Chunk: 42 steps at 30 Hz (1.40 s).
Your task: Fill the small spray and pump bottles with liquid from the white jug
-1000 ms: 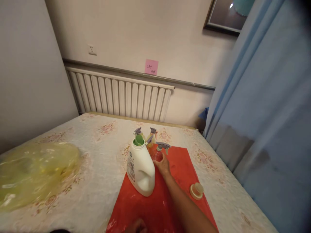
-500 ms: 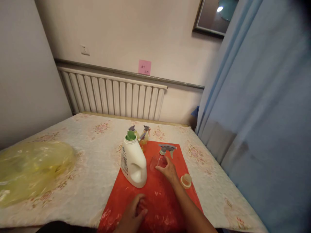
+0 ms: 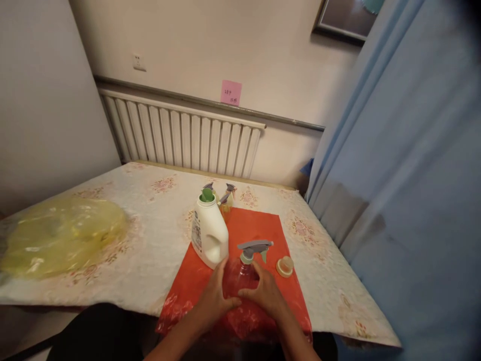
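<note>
A clear spray bottle (image 3: 243, 271) with a grey trigger head stands upright between my hands, near the front of a red plastic sheet (image 3: 259, 225). My right hand (image 3: 266, 291) grips the bottle's right side, thumb across its front. On the other side my left hand (image 3: 215, 297) curves round the body, its fingertips partly hidden behind. Just beyond my left hand is a white jug (image 3: 210, 233) with a handle; its open mouth shows a green spout (image 3: 207, 195). To the right lies a pale cap (image 3: 284, 266).
Several more spray bottles (image 3: 228, 198) stand behind the jug, partly hidden. A crumpled yellow plastic bag (image 3: 67, 235) spreads over the left of the flowered tablecloth (image 3: 150, 240). A radiator (image 3: 184, 140) runs along the wall, and a blue curtain (image 3: 391, 175) hangs at right.
My right hand has brought the spray bottle toward me from beside the other bottles. My left hand has risen from the front edge and closed round the bottle's left side.
</note>
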Each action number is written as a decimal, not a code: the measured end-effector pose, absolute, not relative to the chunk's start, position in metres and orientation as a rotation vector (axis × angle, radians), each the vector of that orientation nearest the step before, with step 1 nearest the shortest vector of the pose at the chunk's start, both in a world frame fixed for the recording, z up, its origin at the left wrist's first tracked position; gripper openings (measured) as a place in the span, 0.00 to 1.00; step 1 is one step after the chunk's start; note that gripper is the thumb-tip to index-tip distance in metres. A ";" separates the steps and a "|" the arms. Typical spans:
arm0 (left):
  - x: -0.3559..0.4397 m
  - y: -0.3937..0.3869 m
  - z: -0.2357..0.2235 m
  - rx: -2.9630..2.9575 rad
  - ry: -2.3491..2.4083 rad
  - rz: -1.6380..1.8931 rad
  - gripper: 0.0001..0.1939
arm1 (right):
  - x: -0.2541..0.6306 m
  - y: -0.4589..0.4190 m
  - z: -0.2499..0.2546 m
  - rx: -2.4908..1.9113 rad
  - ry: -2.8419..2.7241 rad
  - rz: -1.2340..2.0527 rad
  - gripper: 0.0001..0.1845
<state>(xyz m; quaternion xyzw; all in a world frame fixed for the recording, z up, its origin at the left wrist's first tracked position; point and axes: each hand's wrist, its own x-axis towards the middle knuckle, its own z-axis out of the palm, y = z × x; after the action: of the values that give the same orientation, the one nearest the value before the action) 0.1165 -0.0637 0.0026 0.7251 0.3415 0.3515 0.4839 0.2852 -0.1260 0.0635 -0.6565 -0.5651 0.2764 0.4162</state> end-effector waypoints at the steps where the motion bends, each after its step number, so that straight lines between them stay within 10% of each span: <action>1: 0.116 -0.065 0.002 1.755 0.812 0.858 0.56 | 0.282 -0.129 0.066 -1.626 -1.434 0.718 0.33; 14: 0.108 -0.088 0.013 1.725 0.888 1.015 0.40 | 0.260 -0.129 0.044 -1.534 -1.228 0.739 0.43; 24: 0.105 -0.089 -0.004 1.835 0.963 1.038 0.42 | 0.241 -0.124 0.059 -1.396 -1.095 0.667 0.12; 42: 0.091 -0.090 -0.009 1.834 1.047 0.963 0.43 | 0.260 -0.129 0.101 -1.216 -0.929 0.684 0.13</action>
<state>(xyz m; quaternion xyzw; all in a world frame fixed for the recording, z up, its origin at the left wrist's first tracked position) 0.0906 -0.0901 -0.0086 0.7247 0.4137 0.3803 0.3989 0.2601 -0.1293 0.1014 -0.5394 -0.4122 0.3035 0.6686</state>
